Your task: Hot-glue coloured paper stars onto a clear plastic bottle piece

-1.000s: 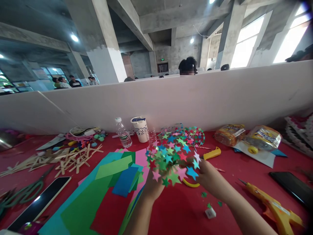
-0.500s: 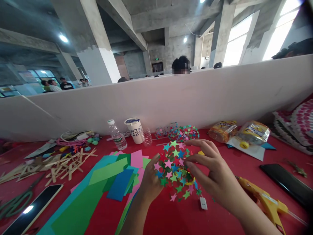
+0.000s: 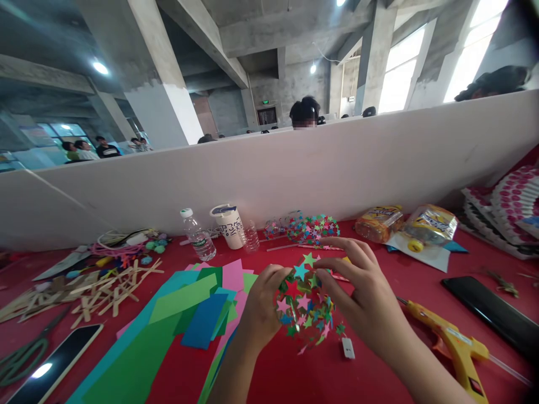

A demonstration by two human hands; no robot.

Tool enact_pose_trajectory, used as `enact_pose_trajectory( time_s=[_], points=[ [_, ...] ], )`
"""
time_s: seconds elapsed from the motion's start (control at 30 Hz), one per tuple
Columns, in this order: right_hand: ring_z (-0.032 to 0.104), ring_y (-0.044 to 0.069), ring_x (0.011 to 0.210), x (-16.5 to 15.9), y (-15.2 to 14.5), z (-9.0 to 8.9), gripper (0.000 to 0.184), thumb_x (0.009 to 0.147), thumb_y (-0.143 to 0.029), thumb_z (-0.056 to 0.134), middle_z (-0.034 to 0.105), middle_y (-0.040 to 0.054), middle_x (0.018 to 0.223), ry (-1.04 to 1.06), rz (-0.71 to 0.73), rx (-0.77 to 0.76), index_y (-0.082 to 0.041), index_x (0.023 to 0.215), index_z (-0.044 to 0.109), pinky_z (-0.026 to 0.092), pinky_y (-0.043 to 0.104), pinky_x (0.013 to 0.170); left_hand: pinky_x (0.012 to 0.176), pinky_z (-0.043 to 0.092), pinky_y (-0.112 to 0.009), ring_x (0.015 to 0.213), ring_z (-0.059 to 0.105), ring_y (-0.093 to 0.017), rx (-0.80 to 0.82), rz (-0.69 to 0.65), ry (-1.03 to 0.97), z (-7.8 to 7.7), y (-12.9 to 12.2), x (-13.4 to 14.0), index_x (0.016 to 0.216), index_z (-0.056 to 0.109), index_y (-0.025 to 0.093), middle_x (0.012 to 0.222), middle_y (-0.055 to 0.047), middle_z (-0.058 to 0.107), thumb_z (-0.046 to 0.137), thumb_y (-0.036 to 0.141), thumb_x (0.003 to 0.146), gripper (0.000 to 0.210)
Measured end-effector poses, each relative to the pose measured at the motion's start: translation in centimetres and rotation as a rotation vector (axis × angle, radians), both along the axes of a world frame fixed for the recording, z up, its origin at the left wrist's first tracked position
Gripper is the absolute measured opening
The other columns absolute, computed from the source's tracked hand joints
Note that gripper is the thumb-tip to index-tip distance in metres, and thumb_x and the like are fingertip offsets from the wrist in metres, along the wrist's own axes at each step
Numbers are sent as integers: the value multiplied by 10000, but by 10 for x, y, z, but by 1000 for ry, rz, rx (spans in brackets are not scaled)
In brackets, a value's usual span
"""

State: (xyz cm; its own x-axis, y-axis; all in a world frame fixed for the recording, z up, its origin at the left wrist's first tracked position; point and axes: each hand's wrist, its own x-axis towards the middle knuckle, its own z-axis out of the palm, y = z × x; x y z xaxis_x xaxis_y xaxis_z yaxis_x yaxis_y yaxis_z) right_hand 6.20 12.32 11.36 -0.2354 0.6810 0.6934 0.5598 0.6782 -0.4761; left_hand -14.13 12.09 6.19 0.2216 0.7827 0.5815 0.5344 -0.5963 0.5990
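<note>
A loose ball of star garland (image 3: 303,303), with pink, blue, green and red stars, is between my hands above the red table. My left hand (image 3: 263,303) is closed around the ball's left side, its thumb and fingers bent and the tips partly hidden by stars. On the other side, my right hand (image 3: 362,286) has its fingers apart and curved, the fingertips at the ball's upper right edge. Whether they touch a star is unclear. A small white box (image 3: 348,348) lies just below the ball's right side. Colored paper sheets (image 3: 181,300) are left of my left hand.
A yellow glue gun (image 3: 457,339) and a black phone (image 3: 490,308) are at right. Behind stand a water bottle (image 3: 197,235) and a white cup (image 3: 228,227), near more star garland (image 3: 314,229). Wooden sticks (image 3: 113,292), scissors (image 3: 25,359) and another phone (image 3: 59,365) lie left.
The star ball looks more compact, its lower stars drawn up. My left hand's fingers have come further over its top left. The whole view has shifted slightly.
</note>
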Motion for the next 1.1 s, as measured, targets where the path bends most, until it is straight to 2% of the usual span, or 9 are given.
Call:
enact_pose_trajectory(
  time_s=[0.13, 0.3, 0.47, 0.57, 0.67, 0.8, 0.97, 1.1],
  points=[
    [439, 291, 1138, -2, 2, -1, 190, 929, -244, 503, 563, 117, 1230, -18, -4, -38, -202, 916, 687, 419, 492, 927, 762, 512, -366, 952, 593, -250, 59, 32, 137, -2, 1, 1, 1212, 530, 247, 1067, -102, 592, 551, 262, 835, 378],
    [425, 300, 1171, -1, 3, 1, 216, 922, -238, 478, 556, 99, 1284, 37, 55, -197, -229, 930, 694, 428, 504, 926, 801, 505, -402, 963, 582, -259, 74, 85, 232, -5, 1, 2, 1232, 521, 216, 1073, -124, 573, 500, 168, 839, 397],
    [425, 312, 1199, 1, 5, 2, 188, 880, -300, 535, 562, 74, 1284, 104, 56, -333, -243, 789, 690, 372, 537, 976, 826, 507, -403, 990, 580, -259, 81, 100, 254, -7, 1, 1, 1251, 518, 216, 1093, -123, 567, 504, 123, 815, 446],
    [439, 307, 1219, 2, 8, 1, 157, 854, -341, 571, 552, 51, 1298, 217, 122, -505, -258, 781, 683, 334, 544, 1009, 841, 502, -405, 1010, 574, -260, 80, 76, 242, -8, 1, 1, 1267, 505, 236, 1118, -118, 557, 522, 143, 816, 460],
    [455, 302, 1236, 3, 10, 0, 147, 839, -337, 586, 548, 37, 1316, 301, 184, -601, -257, 752, 672, 342, 529, 1014, 850, 496, -413, 1025, 572, -264, 80, 44, 201, -10, 2, 1, 1289, 486, 245, 1134, -124, 549, 503, 170, 840, 455],
    [447, 294, 1270, 5, 10, 1, 138, 840, -312, 574, 526, 33, 1354, 337, 228, -647, -265, 781, 690, 396, 487, 987, 822, 505, -397, 1012, 587, -266, 77, -25, 121, -13, 3, 3, 1299, 472, 240, 1135, -133, 551, 490, 292, 881, 422],
    [396, 298, 1307, 9, 8, 6, 95, 809, -315, 621, 498, 31, 1380, 328, 245, -651, -279, 776, 703, 319, 517, 1039, 786, 505, -379, 969, 589, -262, 57, -119, 76, -12, 2, 8, 1265, 507, 227, 1084, -129, 562, 503, 464, 873, 458],
    [432, 320, 1264, 9, 9, 7, 105, 791, -322, 634, 497, 39, 1380, 302, 232, -660, -253, 722, 673, 329, 533, 1014, 775, 503, -353, 967, 581, -244, 36, -147, 60, -14, 2, 9, 1282, 492, 235, 1110, -124, 546, 528, 449, 865, 470]
  ],
)
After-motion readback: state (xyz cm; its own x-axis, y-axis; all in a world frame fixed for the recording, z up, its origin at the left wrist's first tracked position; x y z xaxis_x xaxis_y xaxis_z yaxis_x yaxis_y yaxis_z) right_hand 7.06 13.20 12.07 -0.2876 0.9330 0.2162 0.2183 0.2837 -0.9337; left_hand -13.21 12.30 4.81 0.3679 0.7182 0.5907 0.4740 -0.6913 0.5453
